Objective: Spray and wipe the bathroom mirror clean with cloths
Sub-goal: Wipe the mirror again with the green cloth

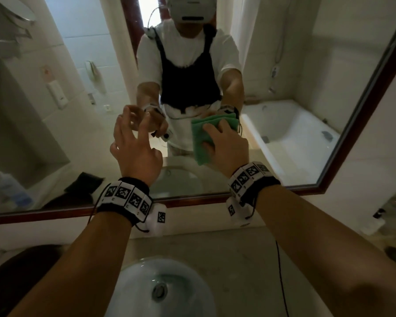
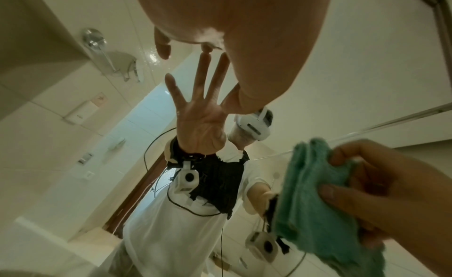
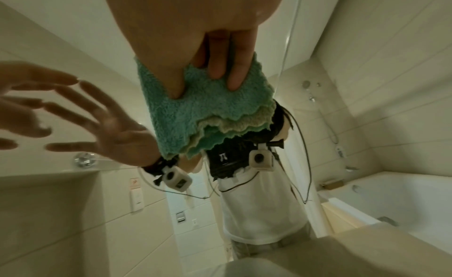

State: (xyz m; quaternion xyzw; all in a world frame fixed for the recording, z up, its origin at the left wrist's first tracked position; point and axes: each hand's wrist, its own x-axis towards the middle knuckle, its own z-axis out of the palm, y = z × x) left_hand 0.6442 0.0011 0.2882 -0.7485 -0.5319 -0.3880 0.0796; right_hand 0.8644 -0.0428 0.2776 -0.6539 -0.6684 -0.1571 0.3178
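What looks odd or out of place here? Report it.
Nothing stands out. The right hand holds a folded green cloth at the mirror; the left hand is spread and empty beside it.

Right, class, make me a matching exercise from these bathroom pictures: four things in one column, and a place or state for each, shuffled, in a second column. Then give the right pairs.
Column one:
1. left hand
2. right hand
3. green cloth
4. sink

Column two:
A. folded in layers, pressed to the mirror
B. below the mirror, between the forearms
C. fingers spread, holding nothing
D. grips the cloth

Right pairs: 1-C, 2-D, 3-A, 4-B
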